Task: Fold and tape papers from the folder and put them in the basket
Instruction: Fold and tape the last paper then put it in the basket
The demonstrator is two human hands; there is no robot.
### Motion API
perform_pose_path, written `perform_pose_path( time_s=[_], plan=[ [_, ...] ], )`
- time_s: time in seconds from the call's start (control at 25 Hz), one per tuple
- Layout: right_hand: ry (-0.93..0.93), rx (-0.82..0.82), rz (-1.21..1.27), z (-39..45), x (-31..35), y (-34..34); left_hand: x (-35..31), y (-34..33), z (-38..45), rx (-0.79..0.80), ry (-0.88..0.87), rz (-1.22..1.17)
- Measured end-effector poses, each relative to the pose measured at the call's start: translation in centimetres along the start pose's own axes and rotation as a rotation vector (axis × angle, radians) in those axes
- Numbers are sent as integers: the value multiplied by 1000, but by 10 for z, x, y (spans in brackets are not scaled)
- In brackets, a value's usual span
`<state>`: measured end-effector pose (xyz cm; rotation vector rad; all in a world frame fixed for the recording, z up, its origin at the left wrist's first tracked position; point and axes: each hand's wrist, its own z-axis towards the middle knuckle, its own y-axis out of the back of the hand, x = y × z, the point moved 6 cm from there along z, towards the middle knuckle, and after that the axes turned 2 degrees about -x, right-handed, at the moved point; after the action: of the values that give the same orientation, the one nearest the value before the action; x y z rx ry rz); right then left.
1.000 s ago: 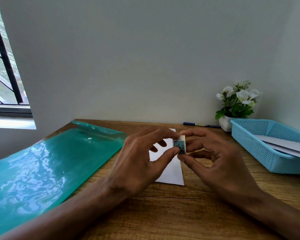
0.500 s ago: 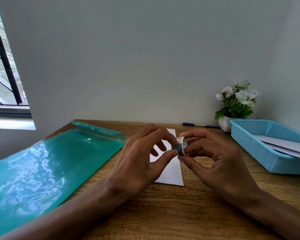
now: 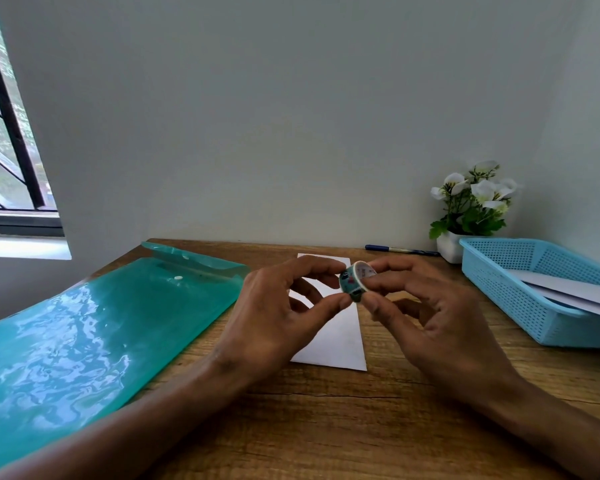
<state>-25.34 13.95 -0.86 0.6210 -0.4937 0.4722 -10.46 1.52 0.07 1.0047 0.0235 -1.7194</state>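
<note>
Holding: both hands raise a tape roll (image 3: 355, 280) above the folded paper (image 3: 340, 337) on the worktop (image 3: 326, 427).
Left hand (image 3: 274, 320): thumb and forefinger pinch the roll's near edge.
Right hand (image 3: 440, 317): fingers (image 3: 373, 304) curl round its far side.
Basket (image 3: 520, 292): right, papers inside.
Folder (image 3: 84, 334): left.
Risk: tape end may tear crooked, or the unpressed paper may spring open.

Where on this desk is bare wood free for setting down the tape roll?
Bare wood lies between the folded paper and the blue basket, under the right hand, and along the near edge of the desk. The green folder fills the left; pen and flowerpot crowd the back right.
</note>
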Motion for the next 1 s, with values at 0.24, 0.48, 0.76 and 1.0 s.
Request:
perform_pose_path(
  time_s=[0.24,0.48,0.76,1.0],
  plan=[
    [-17,20,7,1,7,-2,-3,-1,-2,6,-17,27],
    [-67,57,21,1,4,-4,-17,5,-4,-54,-164,135],
    [-122,112,40,-1,-1,-5,-26,4,-7,-25,-270,212],
    [-62,125,-43,-1,1,-6,-32,3,-9,25,-418,320]
  ],
)
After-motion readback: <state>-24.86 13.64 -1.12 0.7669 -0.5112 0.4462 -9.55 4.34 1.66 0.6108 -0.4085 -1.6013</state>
